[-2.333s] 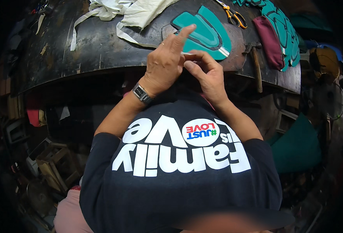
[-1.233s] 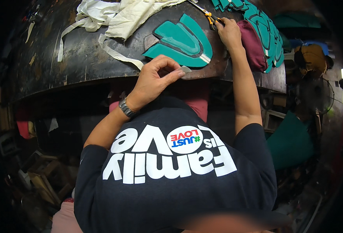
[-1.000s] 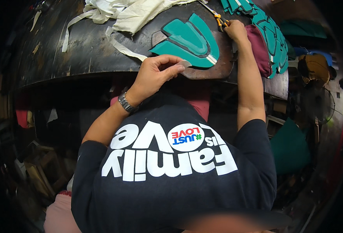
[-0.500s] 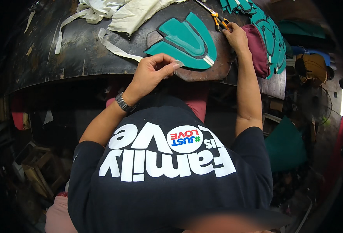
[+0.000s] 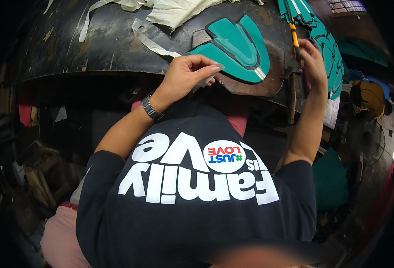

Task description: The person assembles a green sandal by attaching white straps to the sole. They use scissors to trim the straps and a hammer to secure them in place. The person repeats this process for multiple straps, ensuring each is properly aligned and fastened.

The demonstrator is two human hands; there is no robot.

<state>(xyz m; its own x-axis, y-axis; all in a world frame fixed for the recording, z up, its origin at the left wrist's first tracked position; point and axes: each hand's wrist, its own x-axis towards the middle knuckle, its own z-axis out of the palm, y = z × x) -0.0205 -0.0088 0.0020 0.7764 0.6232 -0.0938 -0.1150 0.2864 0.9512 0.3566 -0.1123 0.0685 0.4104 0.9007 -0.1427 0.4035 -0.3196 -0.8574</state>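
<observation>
While pinching a limp, narrow off-white cloth strip (image 5: 155, 46) between thumb and forefinger of the left hand (image 5: 182, 79), near the edge of a smooth, curved teal panel with black bands (image 5: 241, 47), curls the fingers of the right hand (image 5: 314, 67) around a slender orange-and-black tool handle (image 5: 294, 35). Beneath the panel, a flat brown board (image 5: 276, 62) on a scuffed black tabletop (image 5: 110, 51).

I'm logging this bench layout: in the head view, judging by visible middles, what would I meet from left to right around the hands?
Pale fabric strip → left hand → teal shaped piece → orange-and-black tool → right hand.
</observation>
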